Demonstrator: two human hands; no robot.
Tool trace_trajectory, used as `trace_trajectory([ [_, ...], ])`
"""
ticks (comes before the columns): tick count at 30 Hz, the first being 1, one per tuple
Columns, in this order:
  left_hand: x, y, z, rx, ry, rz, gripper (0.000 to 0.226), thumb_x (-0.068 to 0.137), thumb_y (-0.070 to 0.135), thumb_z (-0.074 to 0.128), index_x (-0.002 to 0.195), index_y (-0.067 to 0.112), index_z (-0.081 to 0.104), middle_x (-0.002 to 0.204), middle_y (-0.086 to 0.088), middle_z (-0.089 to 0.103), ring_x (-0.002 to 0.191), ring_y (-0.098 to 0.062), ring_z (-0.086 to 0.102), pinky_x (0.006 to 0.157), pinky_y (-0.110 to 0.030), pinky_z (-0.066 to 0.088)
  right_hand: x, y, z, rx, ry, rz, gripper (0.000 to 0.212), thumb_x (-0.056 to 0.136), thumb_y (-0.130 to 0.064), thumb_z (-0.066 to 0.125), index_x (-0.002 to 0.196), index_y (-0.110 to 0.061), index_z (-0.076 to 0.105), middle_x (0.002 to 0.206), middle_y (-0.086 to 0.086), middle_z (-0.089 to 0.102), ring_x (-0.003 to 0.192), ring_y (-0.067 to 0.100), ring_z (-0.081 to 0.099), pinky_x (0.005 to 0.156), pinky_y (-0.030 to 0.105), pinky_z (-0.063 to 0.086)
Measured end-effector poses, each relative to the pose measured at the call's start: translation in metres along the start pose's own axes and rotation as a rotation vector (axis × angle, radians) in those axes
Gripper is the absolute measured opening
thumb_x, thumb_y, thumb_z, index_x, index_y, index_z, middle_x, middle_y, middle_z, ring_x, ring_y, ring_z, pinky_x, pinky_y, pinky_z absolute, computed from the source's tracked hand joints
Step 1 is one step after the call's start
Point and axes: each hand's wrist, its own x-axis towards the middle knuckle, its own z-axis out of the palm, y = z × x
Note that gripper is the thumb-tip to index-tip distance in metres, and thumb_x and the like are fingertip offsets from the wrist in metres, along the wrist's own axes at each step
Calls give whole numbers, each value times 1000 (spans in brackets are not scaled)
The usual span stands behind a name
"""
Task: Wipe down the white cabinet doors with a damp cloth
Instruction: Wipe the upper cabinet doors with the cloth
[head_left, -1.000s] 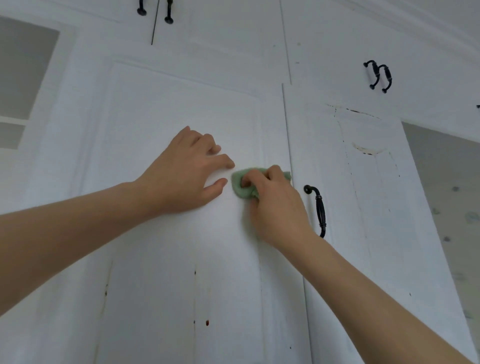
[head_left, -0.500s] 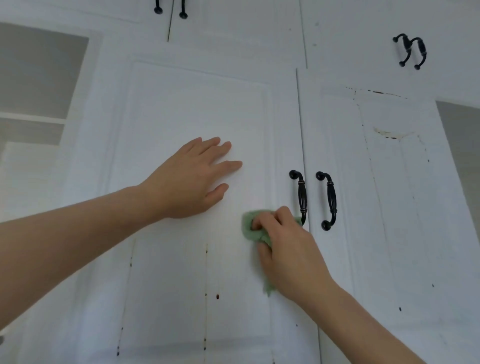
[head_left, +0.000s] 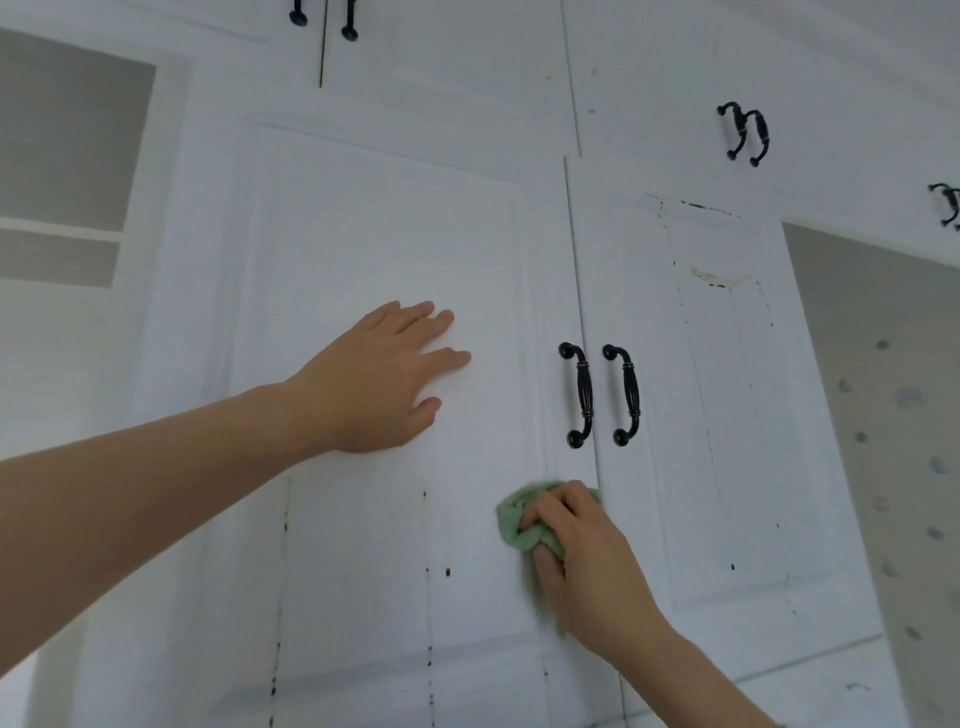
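A white panelled cabinet door (head_left: 374, 223) fills the middle of the head view. My left hand (head_left: 387, 376) lies flat on its panel with the fingers spread and nothing in it. My right hand (head_left: 587, 561) presses a bunched green cloth (head_left: 514, 522) against the same door's right side, just below its black handle (head_left: 579, 395). Most of the cloth is hidden under my fingers. The neighbouring white door (head_left: 722, 415) on the right has chipped paint near its top and its own black handle (head_left: 623, 395).
Dark specks and thin vertical cracks mark the lower part of the left door (head_left: 428, 571). More white doors with black handles (head_left: 745, 132) sit above. A glass-fronted door (head_left: 62, 156) is at the left, a grey spotted wall (head_left: 893, 441) at the right.
My right hand has slid the green cloth downward along the door's right side, from beside the handle to below it. My left hand has stayed flat on the panel.
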Motion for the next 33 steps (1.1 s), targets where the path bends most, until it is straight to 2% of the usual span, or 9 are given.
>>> trace_trajectory([
  [3,0,0,-8,6,-90,2,62,103,45,39,160,35,17,170,-4,1,156,-21,-2,126,-36,-2,1,11,-8,11,15,15,36,85,-1,55,105,-30,62,107,-16,43,99,9,52,78,22,49],
  [7,-6,1,-3,-38,-106,22,62,104,42,41,160,35,16,170,-4,-3,156,-20,-5,126,-36,-5,35,15,-21,52,129,215,46,92,3,53,129,-24,61,114,-8,46,101,9,53,86,14,39],
  [10,-9,-3,0,-85,-94,46,59,104,40,40,160,36,19,170,-5,-4,156,-20,-7,125,-35,-7,18,16,-20,118,128,242,45,91,5,51,108,-34,65,107,-14,48,97,1,54,82,3,37],
  [14,-13,-8,3,-119,-81,97,55,105,35,40,158,37,24,170,-5,-2,156,-19,-7,125,-33,-8,-42,24,-8,170,49,320,51,86,10,54,84,-40,63,92,-16,52,90,3,58,76,6,42],
  [18,-16,-10,6,-160,-53,120,54,105,34,41,157,37,28,170,-5,1,157,-20,-6,124,-31,-9,-43,25,-14,194,-1,325,48,88,8,55,87,-38,67,91,-14,53,88,3,58,76,9,42],
  [22,-16,-13,9,-206,-41,133,53,105,31,43,157,36,30,170,-5,1,157,-18,-7,119,-25,-15,9,8,-15,252,124,416,32,97,-10,48,121,-28,62,108,0,54,93,6,57,77,11,41],
  [25,-15,-13,10,-222,-42,132,53,105,26,41,156,35,31,170,-5,1,157,-18,-7,119,-23,-15,-13,-22,8,262,32,190,33,82,-19,51,107,-35,63,103,-13,50,93,4,56,79,14,43],
  [29,-26,-24,4,-200,7,181,46,104,25,33,146,31,50,166,-6,24,155,-21,16,125,-29,5,-44,-13,7,120,-236,-4,21,77,-27,52,94,-36,61,93,-19,45,82,5,53,71,28,49],
  [33,-50,-49,-2,-2,143,225,46,94,30,34,123,23,69,138,-10,60,129,-33,55,110,-47,42,29,-9,-9,153,71,204,40,92,-7,53,123,-31,61,103,-8,50,91,-1,53,80,7,39],
])
